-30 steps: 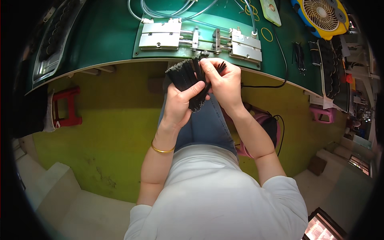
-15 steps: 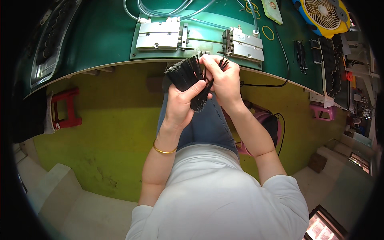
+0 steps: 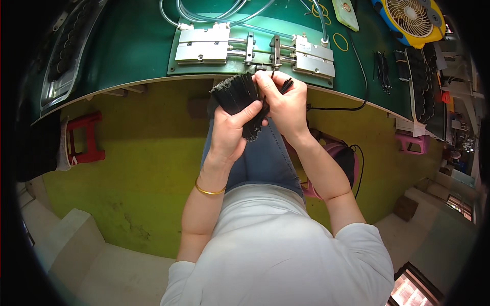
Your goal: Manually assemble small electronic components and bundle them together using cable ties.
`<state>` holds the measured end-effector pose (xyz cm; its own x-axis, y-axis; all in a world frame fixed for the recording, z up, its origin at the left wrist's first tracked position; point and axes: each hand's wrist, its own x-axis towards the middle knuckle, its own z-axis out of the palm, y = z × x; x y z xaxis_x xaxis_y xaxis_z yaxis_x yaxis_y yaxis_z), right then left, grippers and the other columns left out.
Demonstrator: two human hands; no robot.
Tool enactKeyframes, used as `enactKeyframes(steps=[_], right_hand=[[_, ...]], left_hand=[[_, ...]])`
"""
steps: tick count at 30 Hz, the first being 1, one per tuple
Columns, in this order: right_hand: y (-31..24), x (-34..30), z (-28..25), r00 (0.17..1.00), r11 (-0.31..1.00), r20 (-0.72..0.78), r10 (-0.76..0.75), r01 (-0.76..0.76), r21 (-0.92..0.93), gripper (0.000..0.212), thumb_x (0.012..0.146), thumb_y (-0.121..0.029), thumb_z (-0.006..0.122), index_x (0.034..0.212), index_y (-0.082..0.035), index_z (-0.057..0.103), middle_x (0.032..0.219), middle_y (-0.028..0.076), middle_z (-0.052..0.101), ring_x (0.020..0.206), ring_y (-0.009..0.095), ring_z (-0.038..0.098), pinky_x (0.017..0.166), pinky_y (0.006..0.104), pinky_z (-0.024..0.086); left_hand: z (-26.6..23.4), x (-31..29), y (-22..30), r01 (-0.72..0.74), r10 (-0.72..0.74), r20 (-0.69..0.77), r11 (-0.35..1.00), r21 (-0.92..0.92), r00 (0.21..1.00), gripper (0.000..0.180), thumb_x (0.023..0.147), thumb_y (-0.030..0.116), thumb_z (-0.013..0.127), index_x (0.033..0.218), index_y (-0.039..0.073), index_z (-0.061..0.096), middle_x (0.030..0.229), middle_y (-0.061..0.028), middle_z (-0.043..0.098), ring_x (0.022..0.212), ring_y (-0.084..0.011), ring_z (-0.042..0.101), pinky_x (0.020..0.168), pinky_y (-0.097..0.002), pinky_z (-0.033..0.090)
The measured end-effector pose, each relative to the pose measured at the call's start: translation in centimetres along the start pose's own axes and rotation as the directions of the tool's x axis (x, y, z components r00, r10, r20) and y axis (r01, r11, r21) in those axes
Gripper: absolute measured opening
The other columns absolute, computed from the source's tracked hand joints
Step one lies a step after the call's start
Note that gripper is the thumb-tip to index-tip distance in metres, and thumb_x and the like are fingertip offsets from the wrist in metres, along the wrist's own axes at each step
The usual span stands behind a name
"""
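Filling the curled grip of the left hand [image 3: 227, 131], a thick bundle of black strips [image 3: 235, 97] is held by the near edge of the bench [image 3: 132, 51]; a few dark strands [image 3: 288, 85] are pinched by the right hand [image 3: 288, 106], near a metal fixture [image 3: 204, 47].

The left hand [image 3: 227, 133] grips a thick bundle of thin black strips [image 3: 235, 97] with its thumb across the front, while the right hand [image 3: 287, 104], just beside it, pinches near the bundle's right edge, with a smaller cluster of black strips [image 3: 287, 85] poking out from its grasp. Both are at the near edge of a green bench [image 3: 138, 48], where two silver metal blocks [image 3: 202, 51] sit on a plate [image 3: 176, 69]. Clear tubes [image 3: 323, 25] run beyond the blocks, and a yellow-and-blue fan [image 3: 411, 18] is at the upper right
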<state>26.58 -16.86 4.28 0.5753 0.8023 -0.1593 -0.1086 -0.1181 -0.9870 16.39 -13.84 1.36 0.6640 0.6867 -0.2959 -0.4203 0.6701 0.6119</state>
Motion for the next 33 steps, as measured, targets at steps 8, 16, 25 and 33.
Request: enactKeyframes(steps=[8, 16, 25, 33], right_hand=[[0.3, 0.1, -0.3, 0.999, 1.0, -0.049, 0.025, -0.025, 0.008, 0.02, 0.084, -0.018, 0.054, 0.077, 0.0, 0.061, 0.056, -0.001, 0.049, 0.04, 0.004, 0.044, 0.03, 0.0178, 0.034], [0.7, 0.5, -0.4, 0.998, 0.999, -0.062, 0.019, -0.018, 0.031, 0.018, 0.083, -0.017, 0.055, 0.077, -0.001, 0.061, 0.055, -0.002, 0.049, 0.04, 0.003, 0.043, 0.03, 0.0175, 0.032], [0.3, 0.3, -0.5, 0.998, 0.998, -0.033, 0.047, -0.045, 0.049, 0.02, 0.083, -0.017, 0.057, 0.071, -0.002, 0.059, 0.054, -0.002, 0.05, 0.038, 0.003, 0.04, 0.03, 0.018, 0.031], [-0.2, -0.2, -0.2, 1.0, 0.999, 0.01, -0.021, 0.02, 0.027, 0.02, 0.083, -0.017, 0.056, 0.072, -0.001, 0.059, 0.056, 0.0, 0.052, 0.039, 0.004, 0.045, 0.03, 0.0184, 0.033]], left_hand=[[0.2, 0.2, -0.3, -0.006, 0.006, -0.014, 1.0, -0.007, 1.0, 0.014, 0.078, -0.001, 0.057, 0.092, -0.002, 0.056, 0.081, -0.0074, 0.059, 0.064, -0.0131, 0.057, 0.054, -0.0237, 0.049], [0.1, 0.4, -0.5, -0.011, 0.011, -0.017, 1.0, -0.013, 1.0, 0.014, 0.078, -0.001, 0.057, 0.092, -0.002, 0.056, 0.082, -0.007, 0.059, 0.065, -0.0128, 0.057, 0.055, -0.0245, 0.05], [0.5, 0.3, -0.6, -0.001, 0.001, -0.015, 1.0, -0.028, 1.0, 0.014, 0.079, 0.001, 0.056, 0.093, -0.001, 0.056, 0.082, -0.0064, 0.059, 0.066, -0.0124, 0.057, 0.055, -0.0241, 0.049], [0.1, 0.2, -0.4, 0.014, -0.014, -0.024, 1.0, -0.015, 1.0, 0.014, 0.079, 0.0, 0.055, 0.093, -0.001, 0.057, 0.082, -0.0064, 0.059, 0.065, -0.0127, 0.056, 0.052, -0.0241, 0.047]])
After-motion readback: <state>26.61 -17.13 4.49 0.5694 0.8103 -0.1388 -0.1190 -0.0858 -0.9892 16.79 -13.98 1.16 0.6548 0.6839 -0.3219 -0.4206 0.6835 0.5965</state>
